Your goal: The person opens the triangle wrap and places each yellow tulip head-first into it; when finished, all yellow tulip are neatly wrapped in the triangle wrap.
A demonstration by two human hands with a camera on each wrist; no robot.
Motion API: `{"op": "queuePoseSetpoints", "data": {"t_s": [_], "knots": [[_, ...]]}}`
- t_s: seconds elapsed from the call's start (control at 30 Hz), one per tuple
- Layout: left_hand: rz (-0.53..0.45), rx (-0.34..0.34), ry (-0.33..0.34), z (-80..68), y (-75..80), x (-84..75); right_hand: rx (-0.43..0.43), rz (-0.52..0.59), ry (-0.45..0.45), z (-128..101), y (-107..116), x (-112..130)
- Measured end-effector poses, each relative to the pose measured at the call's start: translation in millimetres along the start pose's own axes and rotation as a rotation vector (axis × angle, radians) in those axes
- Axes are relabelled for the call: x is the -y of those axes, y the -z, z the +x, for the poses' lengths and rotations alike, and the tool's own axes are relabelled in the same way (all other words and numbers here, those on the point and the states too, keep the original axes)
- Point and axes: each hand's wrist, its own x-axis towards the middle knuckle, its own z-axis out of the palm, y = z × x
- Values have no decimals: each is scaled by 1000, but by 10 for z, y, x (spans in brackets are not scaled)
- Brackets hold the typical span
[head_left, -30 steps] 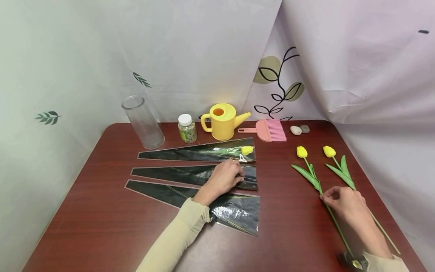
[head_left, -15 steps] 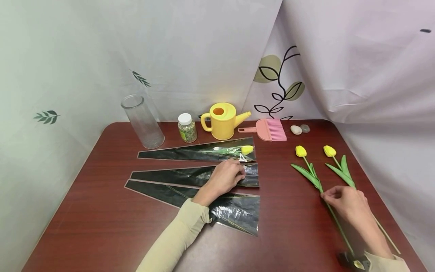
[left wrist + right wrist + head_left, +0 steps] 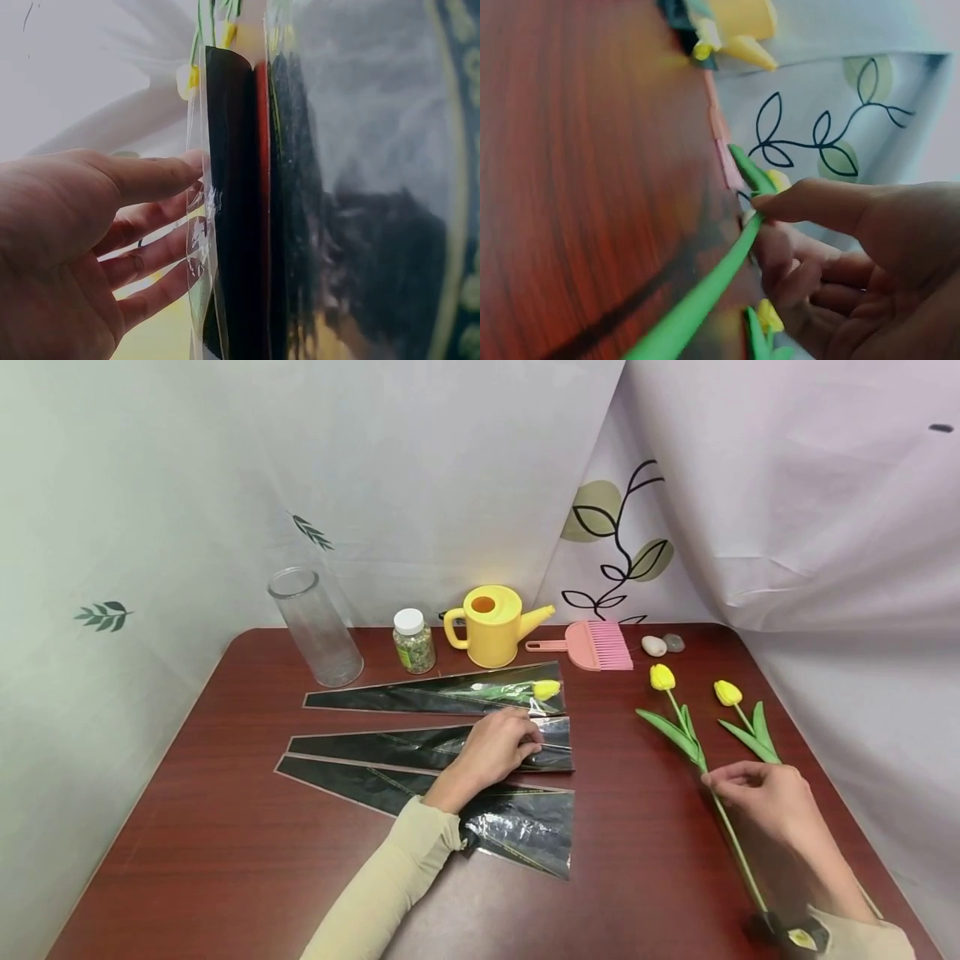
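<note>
My left hand (image 3: 498, 745) rests on the middle one of three flower sleeves, a tapered black-backed film sleeve (image 3: 375, 745). In the left wrist view its fairly straight fingers (image 3: 157, 244) and thumb touch the sleeve's clear film (image 3: 196, 247). My right hand (image 3: 772, 802) pinches the green stem of a yellow tulip (image 3: 662, 677) between thumb and index finger, just below the leaves. In the right wrist view the stem (image 3: 697, 307) slants over the table and the pinch shows plainly. A second yellow tulip (image 3: 727, 693) lies beside that hand, its stem partly hidden by the forearm.
The far sleeve (image 3: 375, 700) holds another yellow tulip; a third sleeve (image 3: 517, 827) lies nearest, under the left forearm. Along the back stand a glass vase (image 3: 318, 635), a white-capped jar (image 3: 415, 647) and a yellow watering can (image 3: 492, 631), beside a pink brush (image 3: 600, 647) and two stones (image 3: 654, 646).
My right hand has shifted slightly up and left, moving the pinched tulip a little toward the back. The middle sleeve has turned slightly under my left hand, its narrow end now nearer the front sleeve.
</note>
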Motion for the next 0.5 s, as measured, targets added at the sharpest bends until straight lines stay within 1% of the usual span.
{"op": "queuePoseSetpoints", "data": {"t_s": [0.03,0.1,0.17,0.27,0.33,0.4,0.5], "knots": [[-2,-2,3,0,2,1,22,77,-30,11,7,0],[-7,-6,6,2,4,3,59,283,-89,35,11,1],[-12,-12,4,3,3,7,72,540,-124,59,-9,4],[-20,-14,3,5,1,12,73,953,-149,95,-67,27],[-24,-13,2,5,-2,16,70,1175,-151,116,-118,48],[-27,-11,1,6,-2,18,52,1312,-148,140,-171,75],[-31,-10,-2,11,4,18,-7,1428,-151,182,-258,104]]}}
